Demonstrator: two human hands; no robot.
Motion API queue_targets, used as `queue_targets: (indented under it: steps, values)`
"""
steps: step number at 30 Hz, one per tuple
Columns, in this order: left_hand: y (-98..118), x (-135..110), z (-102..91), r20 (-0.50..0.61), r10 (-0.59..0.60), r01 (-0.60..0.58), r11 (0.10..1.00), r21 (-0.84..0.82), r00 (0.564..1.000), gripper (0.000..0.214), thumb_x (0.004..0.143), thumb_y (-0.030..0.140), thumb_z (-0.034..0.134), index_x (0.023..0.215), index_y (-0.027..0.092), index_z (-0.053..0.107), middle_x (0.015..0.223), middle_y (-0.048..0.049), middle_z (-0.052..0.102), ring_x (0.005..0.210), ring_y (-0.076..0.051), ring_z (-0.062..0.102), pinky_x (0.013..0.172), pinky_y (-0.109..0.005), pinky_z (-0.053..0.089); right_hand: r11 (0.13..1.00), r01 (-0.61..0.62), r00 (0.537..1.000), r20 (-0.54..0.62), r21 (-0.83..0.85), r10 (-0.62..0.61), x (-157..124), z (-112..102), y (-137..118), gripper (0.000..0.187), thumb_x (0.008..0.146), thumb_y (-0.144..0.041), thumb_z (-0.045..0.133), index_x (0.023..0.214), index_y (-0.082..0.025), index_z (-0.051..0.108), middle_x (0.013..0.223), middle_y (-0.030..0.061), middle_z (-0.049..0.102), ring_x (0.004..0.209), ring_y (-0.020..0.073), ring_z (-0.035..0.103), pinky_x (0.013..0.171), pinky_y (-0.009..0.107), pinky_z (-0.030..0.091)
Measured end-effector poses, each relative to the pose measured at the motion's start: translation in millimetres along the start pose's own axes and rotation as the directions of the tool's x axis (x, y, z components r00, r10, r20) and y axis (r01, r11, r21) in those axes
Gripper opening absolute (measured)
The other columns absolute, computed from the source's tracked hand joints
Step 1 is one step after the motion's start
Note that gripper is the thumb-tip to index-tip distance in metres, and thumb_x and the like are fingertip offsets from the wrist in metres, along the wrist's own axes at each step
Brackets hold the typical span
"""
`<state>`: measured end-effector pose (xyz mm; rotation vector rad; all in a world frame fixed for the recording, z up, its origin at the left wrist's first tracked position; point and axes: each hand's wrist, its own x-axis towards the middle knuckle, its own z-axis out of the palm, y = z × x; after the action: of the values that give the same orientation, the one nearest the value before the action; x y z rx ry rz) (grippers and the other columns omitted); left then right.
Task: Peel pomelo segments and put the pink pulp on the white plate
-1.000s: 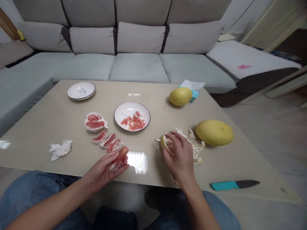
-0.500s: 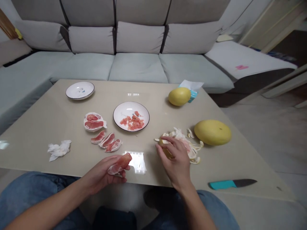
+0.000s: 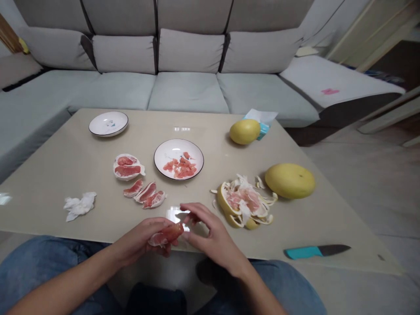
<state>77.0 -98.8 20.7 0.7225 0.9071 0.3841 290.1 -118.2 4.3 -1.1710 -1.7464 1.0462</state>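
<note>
The left hand (image 3: 139, 239) holds a pomelo segment (image 3: 165, 235) just over the near edge of the tabletop (image 3: 65, 162), above the person's lap, with its fingers curled around the piece from below. The segment is a small wedge. Its flesh is pinkish red and glistening towards the right end, and pale whitish membrane still clings to the left part, where the fingers cover it. It lies roughly level, with its long axis running left to right.

The right hand (image 3: 211, 236) is beside it, loosely open and not clasped. Its fingers arch over the segment's right end and the thumb tip meets that end. Whether the thumb is pinching the membrane cannot be made out.

On the tabletop beyond the hands, three more peeled segments (image 3: 145, 193) lie side by side, with a larger clump of joined segments (image 3: 127, 166) just behind them. A white plate (image 3: 171, 150) holds small bits of pink flesh. To the right is a heap of peel (image 3: 244, 204), yellow outside and white and pink inside, and near it a whole yellow pomelo (image 3: 289, 180). A knife (image 3: 316, 251) with a teal handle lies near the right front edge.
</note>
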Motion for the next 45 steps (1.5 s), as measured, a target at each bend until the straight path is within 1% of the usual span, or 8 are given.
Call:
queue_targets:
  steps: [3, 7, 12, 17, 23, 25, 36, 45]
  values:
    - [-1.4, 1.1, 0.9, 0.017, 0.015, -0.015, 0.999, 0.033, 1.000, 0.028, 0.086, 0.042, 0.057, 0.088, 0.017, 0.069, 0.077, -0.0043, 0.066, 0.068, -0.017, 0.059, 0.066, -0.029, 0.048, 0.999, 0.001, 0.998, 0.060, 0.053, -0.004, -1.2, 13.1, -4.9, 0.038, 0.078, -0.023, 0.074, 0.114, -0.026, 0.063, 0.102, 0.0039, 0.063, 0.087, 0.0166, 0.060, 0.080, 0.030, 0.050]
    - [-3.7, 2.9, -0.9, -0.012, 0.063, -0.062, 0.998, 0.019, 0.998, 0.032, 0.090, 0.049, 0.048, 0.097, 0.022, 0.064, 0.088, -0.0053, 0.067, 0.077, -0.021, 0.064, 0.074, -0.035, 0.051, 0.993, -0.078, 0.996, -0.026, 0.086, 0.080, -1.1, 21.3, -3.5, 0.020, 0.077, -0.018, 0.072, 0.096, -0.023, 0.069, 0.087, 0.0023, 0.063, 0.077, 0.0157, 0.059, 0.070, 0.028, 0.051]
    - [-6.7, 7.9, -6.9, -0.116, 0.245, -0.212, 0.947, 0.242, 0.963, 0.034, 0.073, 0.034, 0.076, 0.100, 0.022, 0.060, 0.094, -0.0025, 0.065, 0.085, -0.019, 0.062, 0.073, -0.028, 0.049, 0.944, -0.230, 0.965, -0.072, 0.239, 0.253, -1.1, 28.4, -0.6, 0.015, 0.074, -0.022, 0.075, 0.088, -0.022, 0.070, 0.084, 0.0015, 0.060, 0.073, 0.0145, 0.061, 0.064, 0.025, 0.053]
    - [-7.5, 7.5, -9.3, -0.166, 0.347, -0.272, 0.893, 0.358, 0.923, 0.025, 0.072, 0.031, 0.076, 0.092, 0.019, 0.065, 0.089, -0.0033, 0.068, 0.084, -0.020, 0.063, 0.073, -0.027, 0.048, 0.922, -0.242, 0.969, 0.023, 0.301, 0.246, -2.2, 29.6, -0.7, 0.021, 0.075, -0.025, 0.073, 0.096, -0.024, 0.069, 0.098, 0.0036, 0.061, 0.077, 0.0149, 0.061, 0.061, 0.024, 0.053]
    - [-7.7, 5.2, -7.9, -0.070, 0.555, -0.355, 0.618, 0.702, 0.829, 0.014, 0.075, 0.032, 0.074, 0.083, 0.020, 0.072, 0.084, -0.0052, 0.071, 0.083, -0.021, 0.063, 0.077, -0.028, 0.045, 0.961, -0.132, 0.988, -0.048, 0.241, 0.148, -1.5, 27.0, -1.9, 0.018, 0.079, -0.027, 0.071, 0.097, -0.024, 0.069, 0.099, 0.0044, 0.063, 0.070, 0.0133, 0.062, 0.062, 0.026, 0.051]
    - [-8.4, 4.9, -7.7, -0.070, 0.573, -0.347, 0.584, 0.734, 0.817, 0.015, 0.074, 0.032, 0.075, 0.083, 0.021, 0.072, 0.081, -0.0043, 0.071, 0.078, -0.020, 0.063, 0.072, -0.027, 0.045, 0.976, -0.089, 0.994, -0.051, 0.198, 0.101, -1.6, 27.7, -2.3, 0.013, 0.080, -0.026, 0.071, 0.093, -0.024, 0.071, 0.093, 0.0043, 0.064, 0.072, 0.0145, 0.062, 0.064, 0.026, 0.051]
    - [-5.7, 2.2, -6.0, -0.054, 0.571, -0.424, 0.667, 0.613, 0.819, 0.009, 0.075, 0.028, 0.074, 0.080, 0.020, 0.073, 0.080, -0.0055, 0.071, 0.078, -0.021, 0.063, 0.074, -0.029, 0.046, 0.971, -0.113, 0.985, -0.108, 0.210, 0.138, -2.7, 32.6, -9.7, 0.008, 0.083, -0.027, 0.066, 0.084, -0.022, 0.071, 0.083, 0.0042, 0.066, 0.070, 0.0154, 0.062, 0.058, 0.024, 0.049]
    - [-9.0, 4.4, -4.2, -0.022, 0.561, -0.476, 0.721, 0.504, 0.827, 0.006, 0.076, 0.024, 0.074, 0.078, 0.019, 0.072, 0.080, -0.0062, 0.070, 0.079, -0.021, 0.063, 0.074, -0.030, 0.047, 0.988, -0.054, 0.983, -0.169, 0.146, 0.078, -4.6, 40.7, -6.4, 0.006, 0.077, -0.016, 0.064, 0.079, -0.021, 0.067, 0.077, 0.0027, 0.062, 0.064, 0.0135, 0.058, 0.053, 0.022, 0.047]
